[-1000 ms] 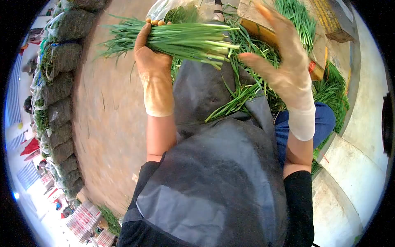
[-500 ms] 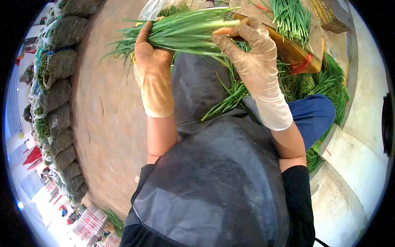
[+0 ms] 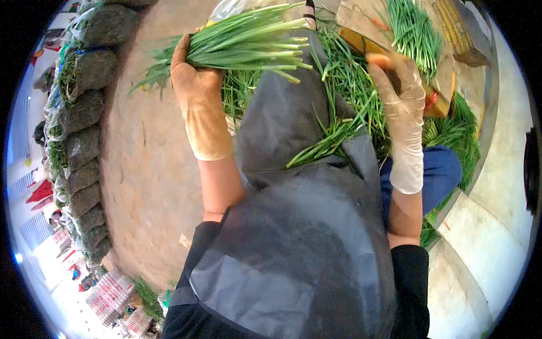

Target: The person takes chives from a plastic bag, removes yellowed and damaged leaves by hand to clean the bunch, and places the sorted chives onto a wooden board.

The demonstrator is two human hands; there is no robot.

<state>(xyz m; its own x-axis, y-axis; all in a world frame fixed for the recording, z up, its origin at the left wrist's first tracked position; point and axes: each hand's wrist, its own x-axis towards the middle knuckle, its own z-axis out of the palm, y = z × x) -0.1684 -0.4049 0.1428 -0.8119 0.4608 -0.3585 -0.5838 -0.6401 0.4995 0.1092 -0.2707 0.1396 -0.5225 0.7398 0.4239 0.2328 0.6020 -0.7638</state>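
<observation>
My gloved left hand (image 3: 197,85) is closed around a bunch of garlic chives (image 3: 248,42), raised above my lap. The pale cut ends point right and the green tips hang left. My gloved right hand (image 3: 401,93) is apart from the bunch, over at the right. Its fingers curl toward the thumb; anything between them is too small to make out. Loose chives (image 3: 350,73) lie below and beside it, some of them across the dark apron (image 3: 282,113) on my lap.
A wooden board (image 3: 361,20) at upper right carries a pile of chives (image 3: 415,37). More chives (image 3: 451,133) lie beside my right knee (image 3: 440,169). Filled dark mesh sacks (image 3: 82,110) line the left side of the brown floor (image 3: 152,141). A pale ledge (image 3: 491,186) runs along the right.
My right hand has left the stem ends of the bunch and moved right and down. My left hand still holds the chives, slightly farther left. The loose chives show more fully.
</observation>
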